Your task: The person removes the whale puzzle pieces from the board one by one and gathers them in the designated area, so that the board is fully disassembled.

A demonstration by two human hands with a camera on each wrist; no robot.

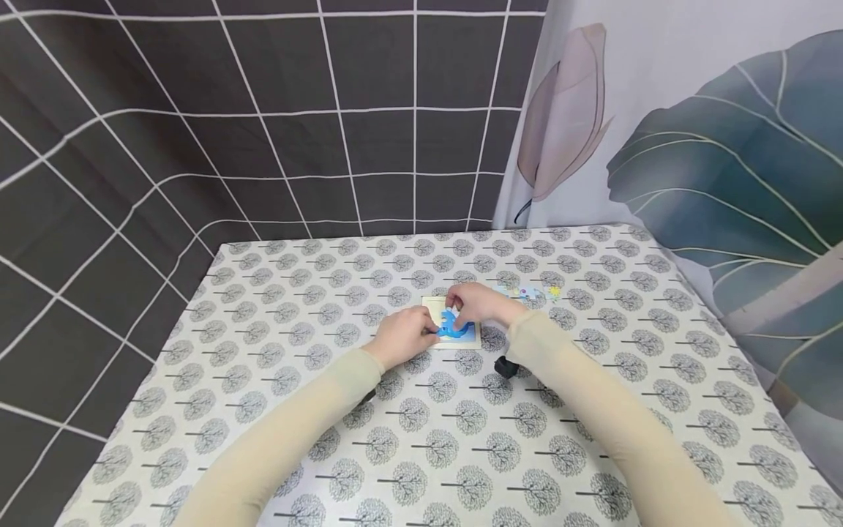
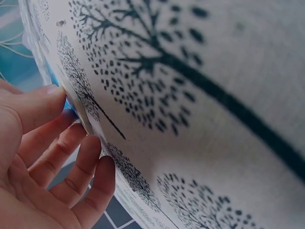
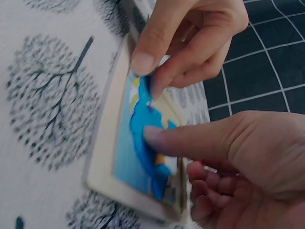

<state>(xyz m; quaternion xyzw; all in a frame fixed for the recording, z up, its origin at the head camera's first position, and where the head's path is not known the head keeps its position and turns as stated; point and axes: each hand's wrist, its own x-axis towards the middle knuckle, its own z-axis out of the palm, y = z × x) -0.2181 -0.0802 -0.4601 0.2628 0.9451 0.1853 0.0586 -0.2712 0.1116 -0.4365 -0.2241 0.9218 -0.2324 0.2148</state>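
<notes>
A blue puzzle piece (image 1: 451,331) lies over a small puzzle board (image 1: 476,342) with a pale raised border. My left hand (image 1: 403,337) reaches in from the left and pinches one end of the piece between thumb and index finger, as the right wrist view shows. From the right, my right hand (image 1: 481,304) holds the piece's middle, its thumb on the blue face and its other fingers curled at the board's far side. In the right wrist view the blue piece covers part of the board's printed picture. Whether it sits flush cannot be told.
Beyond my right wrist, small coloured puzzle pieces (image 1: 527,293) and a yellow piece (image 1: 555,292) lie on the tree-patterned tablecloth (image 1: 408,439). A small black object (image 1: 506,367) shows beside the right wrist. Dark gridded cloth (image 1: 369,73) and a flowered curtain (image 1: 632,88) stand behind.
</notes>
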